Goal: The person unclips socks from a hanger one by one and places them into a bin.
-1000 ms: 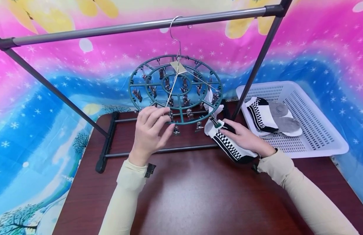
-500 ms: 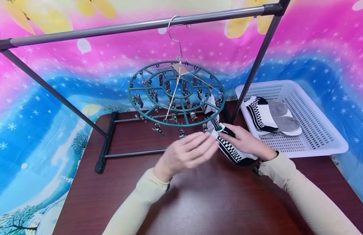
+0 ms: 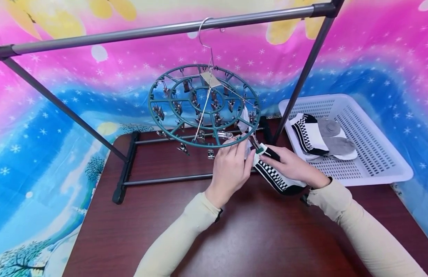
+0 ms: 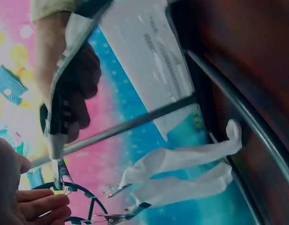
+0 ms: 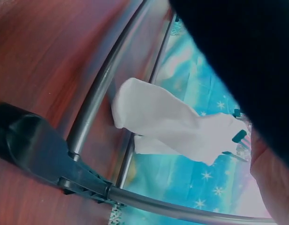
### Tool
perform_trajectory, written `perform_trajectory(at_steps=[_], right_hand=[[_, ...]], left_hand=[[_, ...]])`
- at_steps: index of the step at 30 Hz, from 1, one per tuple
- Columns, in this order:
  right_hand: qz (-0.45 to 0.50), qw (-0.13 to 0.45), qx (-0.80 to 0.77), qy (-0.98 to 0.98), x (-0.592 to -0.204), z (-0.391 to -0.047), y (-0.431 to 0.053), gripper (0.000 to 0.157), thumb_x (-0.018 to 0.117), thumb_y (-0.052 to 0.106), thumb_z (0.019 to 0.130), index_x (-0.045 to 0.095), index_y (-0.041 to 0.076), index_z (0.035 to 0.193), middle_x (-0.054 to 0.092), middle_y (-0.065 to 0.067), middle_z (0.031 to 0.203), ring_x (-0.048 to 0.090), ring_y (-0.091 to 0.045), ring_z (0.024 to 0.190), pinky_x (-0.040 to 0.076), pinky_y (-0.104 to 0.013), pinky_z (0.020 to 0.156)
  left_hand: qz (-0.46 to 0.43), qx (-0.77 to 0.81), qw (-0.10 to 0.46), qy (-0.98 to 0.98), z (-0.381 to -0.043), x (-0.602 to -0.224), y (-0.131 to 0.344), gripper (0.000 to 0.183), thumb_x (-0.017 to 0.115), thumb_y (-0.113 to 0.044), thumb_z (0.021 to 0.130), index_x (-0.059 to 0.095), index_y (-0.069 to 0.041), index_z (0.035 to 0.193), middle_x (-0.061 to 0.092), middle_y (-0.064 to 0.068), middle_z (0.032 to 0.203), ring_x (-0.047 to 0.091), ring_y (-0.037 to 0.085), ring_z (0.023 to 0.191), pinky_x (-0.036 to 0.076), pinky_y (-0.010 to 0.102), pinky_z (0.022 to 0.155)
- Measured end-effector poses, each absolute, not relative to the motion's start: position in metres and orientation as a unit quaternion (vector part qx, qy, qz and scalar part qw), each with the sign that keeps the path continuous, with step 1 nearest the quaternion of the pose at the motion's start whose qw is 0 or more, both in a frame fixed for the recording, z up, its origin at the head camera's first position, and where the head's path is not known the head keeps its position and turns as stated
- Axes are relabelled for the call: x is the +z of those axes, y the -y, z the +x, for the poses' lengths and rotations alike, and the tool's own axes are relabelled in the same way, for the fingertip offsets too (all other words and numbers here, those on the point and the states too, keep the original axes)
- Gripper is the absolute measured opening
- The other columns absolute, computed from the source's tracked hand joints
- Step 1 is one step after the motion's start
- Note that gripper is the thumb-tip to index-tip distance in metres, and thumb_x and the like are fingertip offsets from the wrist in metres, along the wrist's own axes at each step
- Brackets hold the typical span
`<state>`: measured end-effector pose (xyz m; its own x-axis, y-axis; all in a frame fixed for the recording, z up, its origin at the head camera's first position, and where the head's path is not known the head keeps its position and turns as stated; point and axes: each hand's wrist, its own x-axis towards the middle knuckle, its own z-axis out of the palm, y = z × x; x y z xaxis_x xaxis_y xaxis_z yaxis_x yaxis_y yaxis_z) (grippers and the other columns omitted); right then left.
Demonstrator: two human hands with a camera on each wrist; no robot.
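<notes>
My right hand (image 3: 286, 163) grips a black-and-white checkered ankle sock (image 3: 274, 175) by its cuff. A metal clip (image 4: 61, 173) at the hanger's edge meets that cuff. The round green clip hanger (image 3: 203, 145) hangs tilted from a metal hook. Beside the sock, my left hand (image 3: 231, 169) reaches up to the hanger's near rim; in the left wrist view its fingers (image 4: 43, 204) lie fairly straight, apart from the thumb, close to the clip. White socks (image 4: 182, 159) hang from other clips at the right side of the hanger.
A metal rack with a top bar (image 3: 158, 32) frames the hanger, its lower bars (image 3: 169, 179) close above the brown table (image 3: 241, 238). On the right, a white basket (image 3: 376, 154) holds several socks (image 3: 312, 134). Printed cloth covers the walls.
My left hand has let go of the hanger's cord and moved right to the rim beside the sock. The hanger has swung and turned slightly. My right hand stays on the sock.
</notes>
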<state>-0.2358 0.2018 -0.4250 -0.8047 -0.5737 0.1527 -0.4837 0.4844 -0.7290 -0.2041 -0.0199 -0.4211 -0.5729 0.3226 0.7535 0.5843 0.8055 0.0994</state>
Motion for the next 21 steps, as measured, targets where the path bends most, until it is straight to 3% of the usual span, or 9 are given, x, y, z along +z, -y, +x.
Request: perform_trajectory(at_steps=[8,16,21], right_hand=[[-0.322,0.076,-0.421,-0.845,-0.423,-0.235,-0.203,0.032,0.055,0.012,0.108,0.06,-0.001,0.136,0.075,-0.009,0.112,0.07,-0.004,0.093,0.055,-0.018,0.085],[-0.329,0.083,-0.418,-0.843,-0.423,-0.236,-0.203,0.03,0.057,0.011,0.107,0.062,0.0,0.134,0.076,-0.006,0.106,0.07,-0.005,0.089,0.056,-0.02,0.083],[-0.325,0.079,-0.414,-0.846,-0.423,-0.237,-0.203,0.031,0.057,0.011,0.107,0.061,0.0,0.135,0.075,-0.007,0.107,0.07,-0.005,0.089,0.056,-0.02,0.083]], left_hand=[[-0.247,-0.184,0.354,0.883,-0.22,-0.424,0.016,0.046,0.049,-0.036,0.108,0.062,-0.006,0.141,0.07,0.004,0.136,0.058,0.02,0.128,0.04,0.037,0.114],[-0.219,-0.255,0.353,0.873,-0.223,-0.426,0.011,0.034,0.053,-0.032,0.108,0.071,-0.009,0.125,0.074,0.005,0.121,0.057,0.022,0.121,0.039,0.042,0.114],[-0.207,-0.286,0.352,0.867,-0.222,-0.424,0.01,0.032,0.054,-0.031,0.108,0.073,-0.01,0.122,0.075,0.004,0.121,0.057,0.021,0.123,0.037,0.043,0.115]])
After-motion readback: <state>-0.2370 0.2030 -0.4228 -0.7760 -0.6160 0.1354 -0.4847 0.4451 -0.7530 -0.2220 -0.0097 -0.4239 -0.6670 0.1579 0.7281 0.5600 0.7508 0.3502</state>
